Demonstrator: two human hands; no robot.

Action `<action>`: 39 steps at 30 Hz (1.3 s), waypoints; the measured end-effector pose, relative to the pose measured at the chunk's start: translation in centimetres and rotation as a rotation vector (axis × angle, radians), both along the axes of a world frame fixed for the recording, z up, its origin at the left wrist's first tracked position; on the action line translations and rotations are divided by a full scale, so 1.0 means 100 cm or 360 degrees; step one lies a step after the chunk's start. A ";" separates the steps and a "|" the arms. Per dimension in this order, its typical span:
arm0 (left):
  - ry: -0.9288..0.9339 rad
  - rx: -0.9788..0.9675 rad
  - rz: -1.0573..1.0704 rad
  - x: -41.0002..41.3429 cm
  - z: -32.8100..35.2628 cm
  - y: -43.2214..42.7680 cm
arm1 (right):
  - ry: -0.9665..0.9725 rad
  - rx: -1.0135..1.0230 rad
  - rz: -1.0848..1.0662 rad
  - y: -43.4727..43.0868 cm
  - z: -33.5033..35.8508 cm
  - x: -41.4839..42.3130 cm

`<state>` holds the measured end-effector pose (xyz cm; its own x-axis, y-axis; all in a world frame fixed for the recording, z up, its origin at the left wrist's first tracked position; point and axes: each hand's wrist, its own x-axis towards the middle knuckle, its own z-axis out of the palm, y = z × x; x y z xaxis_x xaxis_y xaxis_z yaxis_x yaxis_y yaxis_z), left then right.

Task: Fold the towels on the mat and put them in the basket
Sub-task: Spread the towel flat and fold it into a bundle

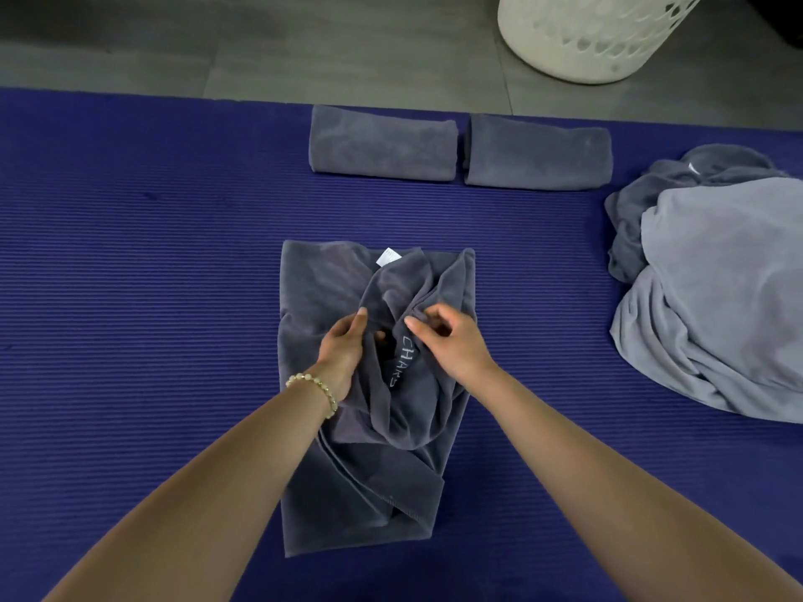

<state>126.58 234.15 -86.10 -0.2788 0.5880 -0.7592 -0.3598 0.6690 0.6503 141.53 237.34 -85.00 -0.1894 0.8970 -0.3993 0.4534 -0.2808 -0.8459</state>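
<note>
At the left, just ribbed purple mat (pixel 130 262) on grey floor (pixel 217 50). Centre near: left grip (pixel 343 354), beaded bracelet (pixel 315 386) at the wrist, fingers curled into a bunched fold of the dark grey towel (pixel 347 493), holding it. That towel lies on the mat, near part fairly flat, middle rumpled, white tag (pixel 388 257) at its far edge, some lettering on one fold. Right grip (pixel 447 345) just beside the left, pinching another fold of the same towel between thumb and fingers. Far centre on the mat: left folded towel (pixel 382 143) and right folded towel (pixel 539 152), side by side, touching or nearly. Far right, off the mat on the floor: white basket (pixel 578 41), inside not visible. Right edge of mat: heap of unfolded towels (pixel 717 297), light grey over darker. Progress, my read: two folded, one mid-fold, heap untouched, nothing visibly in the basket yet, so well under half done
</note>
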 end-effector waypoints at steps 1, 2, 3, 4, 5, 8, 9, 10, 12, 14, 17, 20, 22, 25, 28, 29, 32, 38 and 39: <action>0.0030 -0.0005 -0.0026 -0.001 -0.002 0.001 | 0.0024 0.0000 0.0003 0.000 0.002 0.000; 0.0088 0.0003 -0.0059 -0.001 -0.003 0.002 | 0.0050 0.0001 0.0002 -0.001 0.003 0.001; 0.0155 0.0014 -0.0086 0.000 -0.004 0.003 | 0.0077 0.0000 -0.0008 -0.001 0.004 0.002; 0.0207 0.0026 -0.0096 0.001 -0.004 0.005 | 0.0107 0.0000 -0.0022 -0.001 0.005 0.003; 0.0241 0.0034 -0.0084 0.003 -0.003 0.006 | 0.0136 -0.0001 -0.0037 -0.001 0.006 0.004; 0.0330 0.0021 0.0007 0.002 0.001 0.011 | 0.0171 0.0013 -0.0054 -0.003 0.011 0.005; 0.0359 0.0033 0.0036 0.002 0.004 0.012 | 0.0178 0.0034 -0.0057 -0.003 0.012 0.006; 0.0387 0.0071 0.0056 0.002 0.009 0.012 | 0.0186 0.0064 -0.0070 -0.005 0.015 0.006; 0.0437 0.0217 0.0055 0.000 0.021 0.011 | 0.0193 0.0155 -0.0160 -0.006 0.024 0.007; 0.0491 0.0390 -0.0020 -0.003 0.037 0.007 | 0.0231 0.0285 -0.0303 -0.006 0.039 0.011; 0.0596 0.0614 -0.0269 -0.008 0.069 -0.001 | 0.0294 0.0488 -0.0375 -0.011 0.070 0.013; 0.0613 0.0796 -0.0502 -0.005 0.102 -0.011 | 0.0370 0.0568 -0.0280 -0.024 0.098 0.004; 0.0557 0.0838 -0.0532 -0.001 0.118 -0.017 | 0.0402 0.0572 -0.0186 -0.032 0.108 -0.003; 0.0466 0.0861 -0.0571 -0.001 0.133 -0.028 | 0.0424 0.0543 -0.0026 -0.038 0.113 -0.008; 0.0508 0.0900 -0.0683 -0.006 0.139 -0.039 | 0.0512 0.0428 0.0072 -0.040 0.118 -0.006; 0.0500 0.0900 -0.0683 -0.008 0.139 -0.042 | 0.0538 0.0391 0.0068 -0.041 0.120 -0.006; 0.0467 0.0886 -0.0612 -0.012 0.139 -0.050 | 0.0584 0.0377 0.0057 -0.043 0.125 -0.004; 0.0466 0.0904 -0.0762 -0.022 0.151 -0.065 | 0.0102 0.0766 0.0587 -0.045 0.136 -0.003; 0.0452 0.0898 -0.0812 -0.022 0.155 -0.068 | 0.0066 0.0751 0.0651 -0.045 0.140 -0.002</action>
